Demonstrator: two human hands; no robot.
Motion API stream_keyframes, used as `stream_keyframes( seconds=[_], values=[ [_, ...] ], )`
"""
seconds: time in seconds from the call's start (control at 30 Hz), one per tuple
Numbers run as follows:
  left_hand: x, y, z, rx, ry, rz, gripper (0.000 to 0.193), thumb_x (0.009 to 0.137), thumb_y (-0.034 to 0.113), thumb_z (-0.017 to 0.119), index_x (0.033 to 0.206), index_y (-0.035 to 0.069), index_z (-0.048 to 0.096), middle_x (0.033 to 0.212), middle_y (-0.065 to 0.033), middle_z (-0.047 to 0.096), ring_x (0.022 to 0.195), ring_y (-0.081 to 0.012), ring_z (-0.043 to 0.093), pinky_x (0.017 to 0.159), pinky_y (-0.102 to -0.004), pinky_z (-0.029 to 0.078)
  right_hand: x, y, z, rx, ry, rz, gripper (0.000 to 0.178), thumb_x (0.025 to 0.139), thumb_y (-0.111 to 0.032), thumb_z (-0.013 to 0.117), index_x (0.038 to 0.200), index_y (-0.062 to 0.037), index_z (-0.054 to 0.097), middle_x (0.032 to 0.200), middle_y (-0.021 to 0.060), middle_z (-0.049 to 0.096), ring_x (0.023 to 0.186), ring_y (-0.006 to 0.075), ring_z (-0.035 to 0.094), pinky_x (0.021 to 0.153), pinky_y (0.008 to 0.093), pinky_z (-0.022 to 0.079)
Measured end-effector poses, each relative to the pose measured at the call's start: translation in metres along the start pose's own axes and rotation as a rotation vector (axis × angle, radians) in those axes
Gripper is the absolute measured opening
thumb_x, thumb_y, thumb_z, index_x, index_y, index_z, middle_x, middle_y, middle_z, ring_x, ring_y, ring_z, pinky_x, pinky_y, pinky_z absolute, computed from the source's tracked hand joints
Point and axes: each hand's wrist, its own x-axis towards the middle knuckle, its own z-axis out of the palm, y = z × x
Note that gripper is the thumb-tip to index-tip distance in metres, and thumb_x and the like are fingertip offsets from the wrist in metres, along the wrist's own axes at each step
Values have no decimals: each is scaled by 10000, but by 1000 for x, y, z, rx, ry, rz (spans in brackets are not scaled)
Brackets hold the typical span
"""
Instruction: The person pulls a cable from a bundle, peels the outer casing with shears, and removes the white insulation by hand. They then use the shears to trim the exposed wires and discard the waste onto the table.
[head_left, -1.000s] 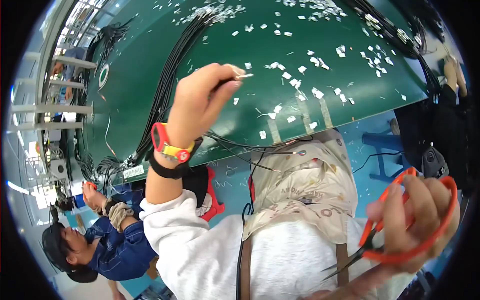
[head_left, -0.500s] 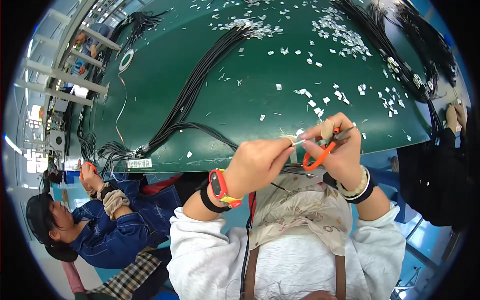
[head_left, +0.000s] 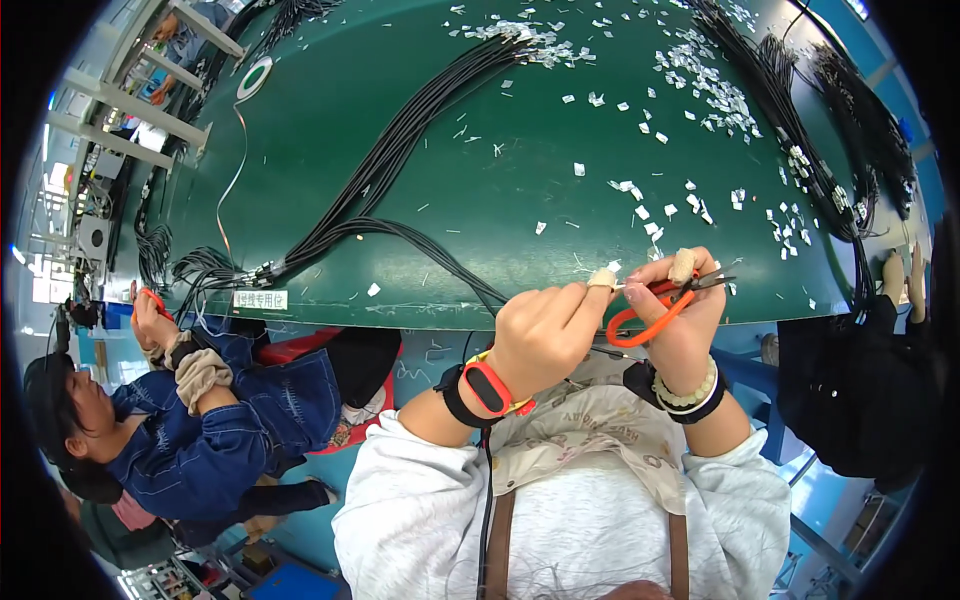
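Just over the near edge of the green table [head_left: 400,290], my two hands almost meet at the fingertips. My left hand [head_left: 550,328] is closed in a pinch on a thin white wire [head_left: 619,287], and a beige finger cover shows at its tip. In my right hand [head_left: 688,325] sits a pair of orange-handled scissors [head_left: 645,329], its dark blades pointing right past my fingers. My right thumb and forefinger also close on the wire's other side. Black cable ends hang partly hidden below my hands.
A long bundle of black cables [head_left: 400,140] crosses the table, with another bundle [head_left: 790,130] at far right. Small white scraps [head_left: 710,90] lie scattered. A tape roll [head_left: 255,78] rests at left. A co-worker [head_left: 220,410] sits at left; another person's hands [head_left: 905,280] show at right.
The view has shifted slightly. My left hand has turned and come closer to my right fingertips; the scissors stay in my right hand.
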Motion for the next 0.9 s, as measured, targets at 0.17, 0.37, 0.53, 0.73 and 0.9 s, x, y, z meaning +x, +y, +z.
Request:
stream_keyframes(
  seconds=[0.17, 0.37, 0.53, 0.73, 0.9],
  values=[
    [-1, -4, 2, -334, 49, -151, 122, 704, 12, 644, 822, 10, 610, 582, -67, 530, 443, -167, 517, 385, -249, 386, 2, 5, -7, -86, -91, -91, 351, 689, 98, 633, 812, -71, 351, 766, 113, 594, 754, 174, 582, 701, 288, 475],
    [5, -8, -9, -698, -89, -355, 87, 773, 8, 592, 853, -21, 613, 570, -42, 549, 433, -87, 499, 386, -221, 388, 8, 2, -10, -338, -263, -370, 342, 685, 92, 641, 802, -64, 360, 743, 109, 600, 767, 204, 588, 715, 298, 476],
    [9, -14, -22, -911, -294, -549, 106, 827, 59, 542, 877, -24, 586, 574, -64, 569, 445, -111, 531, 409, -213, 393, 15, 1, -9, -340, -319, -430, 316, 661, 60, 687, 786, -41, 415, 801, 98, 633, 807, 190, 611, 736, 299, 473],
    [12, -20, -27, -1305, -385, -803, 182, 891, 127, 496, 931, -22, 591, 561, 7, 530, 412, -20, 426, 381, -162, 330, 31, -20, -14, -390, -389, -207, 598, 604, -176, 787, 1041, 3, 421, 890, 120, 615, 892, 214, 588, 751, 304, 459],
    [20, -12, -33, -1370, -481, -819, 203, 909, 132, 458, 924, -21, 590, 547, 20, 504, 408, -9, 400, 377, -159, 310, 27, -44, -21, -786, -787, -138, 1027, 485, -412, 820, 1238, 45, 291, 878, 145, 594, 846, 268, 583, 707, 328, 462]
  ],
)
